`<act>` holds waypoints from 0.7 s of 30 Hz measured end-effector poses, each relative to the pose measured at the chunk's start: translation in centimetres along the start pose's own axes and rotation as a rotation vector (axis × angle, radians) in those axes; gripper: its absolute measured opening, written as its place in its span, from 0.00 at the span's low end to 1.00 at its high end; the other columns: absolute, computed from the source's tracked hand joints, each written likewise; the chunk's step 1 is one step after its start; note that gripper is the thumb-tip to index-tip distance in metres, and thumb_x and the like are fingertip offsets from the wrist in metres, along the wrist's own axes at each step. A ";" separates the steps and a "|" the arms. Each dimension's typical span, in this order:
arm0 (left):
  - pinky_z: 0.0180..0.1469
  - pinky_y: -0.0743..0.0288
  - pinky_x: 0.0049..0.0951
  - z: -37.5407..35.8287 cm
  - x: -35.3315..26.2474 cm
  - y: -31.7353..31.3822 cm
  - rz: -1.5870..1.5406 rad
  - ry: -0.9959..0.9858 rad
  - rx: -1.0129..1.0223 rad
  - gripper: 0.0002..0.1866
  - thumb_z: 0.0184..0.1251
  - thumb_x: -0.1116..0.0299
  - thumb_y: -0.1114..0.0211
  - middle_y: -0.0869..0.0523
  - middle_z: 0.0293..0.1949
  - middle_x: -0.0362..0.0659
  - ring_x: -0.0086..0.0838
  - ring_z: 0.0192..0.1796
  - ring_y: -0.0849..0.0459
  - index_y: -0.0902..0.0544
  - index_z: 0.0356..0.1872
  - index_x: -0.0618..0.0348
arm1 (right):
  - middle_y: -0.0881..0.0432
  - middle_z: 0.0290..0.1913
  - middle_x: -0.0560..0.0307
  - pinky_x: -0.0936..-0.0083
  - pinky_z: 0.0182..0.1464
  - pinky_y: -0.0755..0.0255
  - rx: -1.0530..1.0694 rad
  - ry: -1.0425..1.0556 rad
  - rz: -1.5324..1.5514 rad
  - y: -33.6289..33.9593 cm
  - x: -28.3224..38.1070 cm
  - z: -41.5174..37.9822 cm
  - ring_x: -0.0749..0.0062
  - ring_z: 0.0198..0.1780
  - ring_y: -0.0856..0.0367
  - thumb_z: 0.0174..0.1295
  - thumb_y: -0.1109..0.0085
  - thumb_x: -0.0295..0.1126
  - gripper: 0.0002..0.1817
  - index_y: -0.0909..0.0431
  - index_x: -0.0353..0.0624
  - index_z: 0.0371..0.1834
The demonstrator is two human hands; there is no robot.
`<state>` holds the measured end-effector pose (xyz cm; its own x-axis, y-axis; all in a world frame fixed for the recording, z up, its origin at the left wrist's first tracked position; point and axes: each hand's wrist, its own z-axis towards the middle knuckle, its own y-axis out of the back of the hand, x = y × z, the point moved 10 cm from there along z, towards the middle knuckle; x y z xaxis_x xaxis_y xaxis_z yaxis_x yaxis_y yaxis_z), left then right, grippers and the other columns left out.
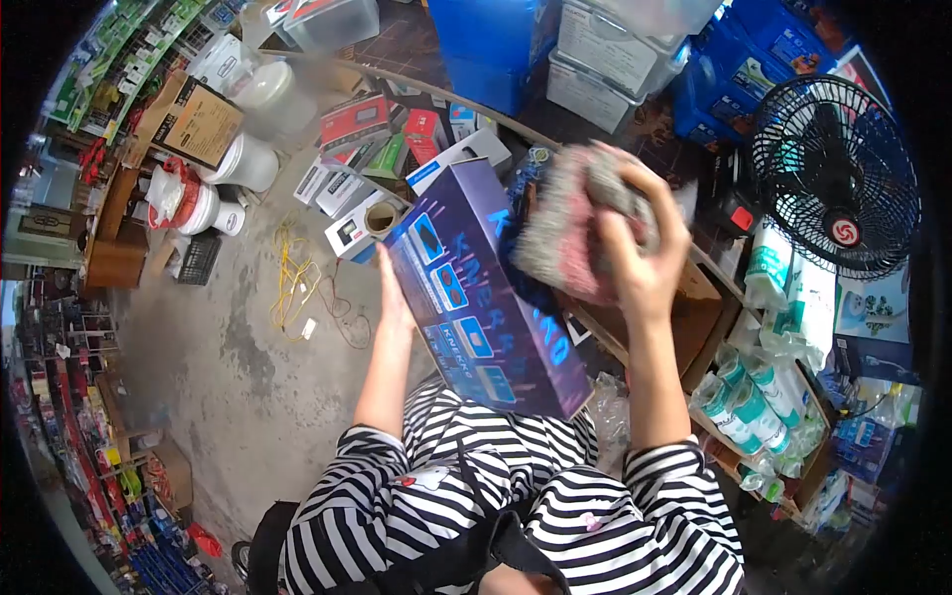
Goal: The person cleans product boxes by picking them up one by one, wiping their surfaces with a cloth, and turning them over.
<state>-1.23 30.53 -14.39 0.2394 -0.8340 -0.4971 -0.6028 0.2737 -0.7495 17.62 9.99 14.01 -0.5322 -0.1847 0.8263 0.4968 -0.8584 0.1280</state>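
A dark blue-purple printed box (466,307) is tilted in front of my striped shirt. My left hand (395,297) supports its left side, the fingers partly hidden behind it. A folded grey and pink cloth (565,223), smeared by motion, is gripped in my right hand (645,243). The cloth overlaps the upper right side of the box in this view. Just beyond the box lie several product boxes, among them a white one (362,233) and a red one (424,134).
A black fan (835,178) stands at the right above wrapped green-and-white rolls (749,407). Clear plastic bins (600,59) and a blue bin (491,55) are at the back. White buckets (246,164) and yellow cord (295,283) are on the left floor.
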 end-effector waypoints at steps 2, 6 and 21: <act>0.49 0.19 0.38 0.3 0.2 -2.4 0.169 -0.029 -0.019 0.41 0.65 0.29 0.59 0.17 0.50 0.46 0.34 0.47 0.16 0.27 0.60 0.57 | 0.22 0.55 0.40 0.66 0.60 0.32 0.136 0.131 -0.068 -4.3 1.2 1.6 0.54 0.57 0.22 0.50 0.41 0.27 0.17 0.22 0.35 0.46; 0.62 0.28 0.36 0.4 0.5 -4.6 0.155 -0.156 0.026 0.36 0.71 0.37 0.60 0.23 0.59 0.46 0.33 0.58 0.21 0.32 0.65 0.58 | 0.22 0.55 0.44 0.63 0.60 0.31 0.312 0.185 -0.134 -8.9 0.9 1.1 0.49 0.57 0.24 0.48 0.37 0.29 0.19 0.21 0.42 0.46; 0.51 0.21 0.40 3.6 3.1 4.7 0.081 0.042 -0.068 0.39 0.62 0.30 0.52 0.17 0.50 0.43 0.31 0.46 0.16 0.26 0.60 0.52 | 0.22 0.57 0.46 0.55 0.65 0.35 0.746 0.111 0.090 -6.8 3.0 -11.4 0.48 0.64 0.28 0.45 0.32 0.32 0.16 0.20 0.39 0.38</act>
<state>-0.59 30.97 -20.95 0.1564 -0.8305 -0.5346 -0.6693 0.3090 -0.6757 4.78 9.83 9.36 -0.5135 -0.3198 0.7963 0.8527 -0.2939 0.4319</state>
